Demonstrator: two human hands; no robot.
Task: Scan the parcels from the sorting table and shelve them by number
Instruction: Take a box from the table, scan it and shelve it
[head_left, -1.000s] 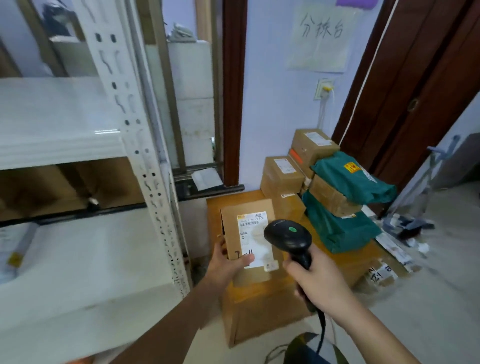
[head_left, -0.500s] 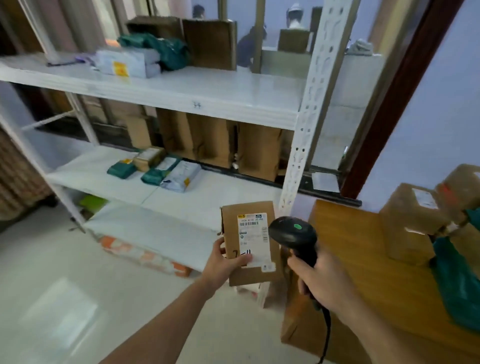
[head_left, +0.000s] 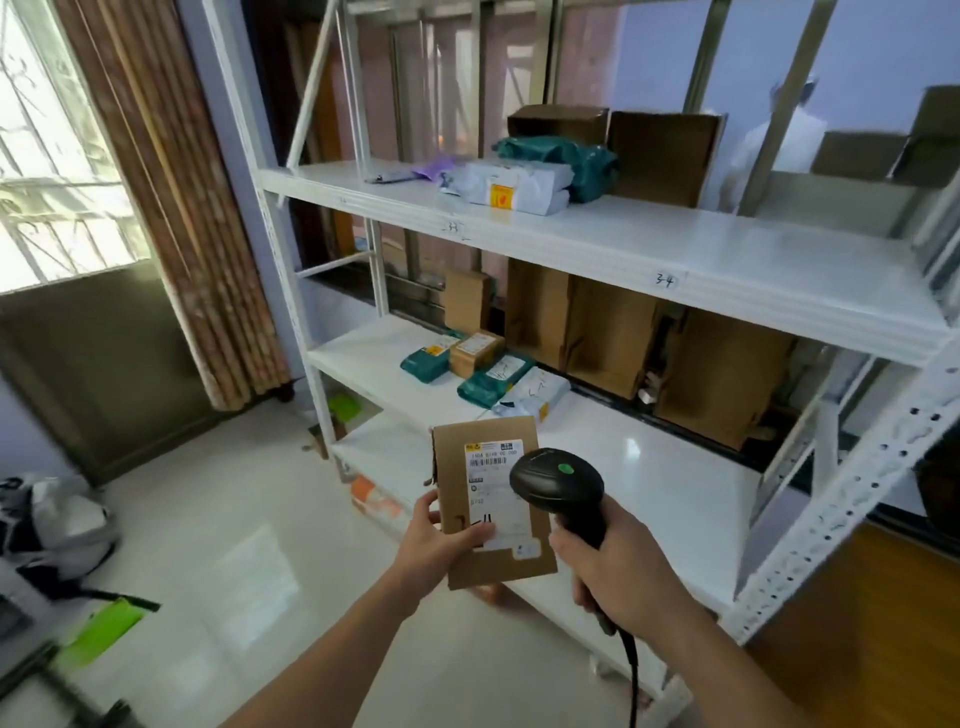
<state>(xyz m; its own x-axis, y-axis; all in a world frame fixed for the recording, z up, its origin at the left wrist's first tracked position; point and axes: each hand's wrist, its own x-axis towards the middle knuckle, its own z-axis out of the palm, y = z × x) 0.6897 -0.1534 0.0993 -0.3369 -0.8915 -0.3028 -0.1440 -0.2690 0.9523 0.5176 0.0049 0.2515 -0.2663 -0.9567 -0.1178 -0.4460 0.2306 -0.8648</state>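
My left hand (head_left: 441, 543) holds a small brown cardboard parcel (head_left: 470, 566) upright by its lower left edge, thumb on the white shipping label (head_left: 496, 486). The label carries a barcode and a handwritten mark near the thumb. My right hand (head_left: 618, 566) grips the handle of a black barcode scanner (head_left: 558, 480) with a green dot on top; its head sits just right of the label. Behind stands a white metal shelf rack (head_left: 597, 249) with handwritten numbers 33 and 34 on the upper shelf's front edge. Both hands are in front of the lower shelf.
Upper shelf holds white and green mailers (head_left: 524, 176) and brown boxes (head_left: 660, 156). The middle shelf (head_left: 623, 467) has several small parcels (head_left: 472, 364) at the left and cartons at the back. Wooden sorting table (head_left: 883, 623) at lower right. Curtain (head_left: 171, 208), window and floor clutter on the left.
The view has swung left from the sorting table to the shelf rack. The parcel and scanner stay held in the same hands, in much the same pose.
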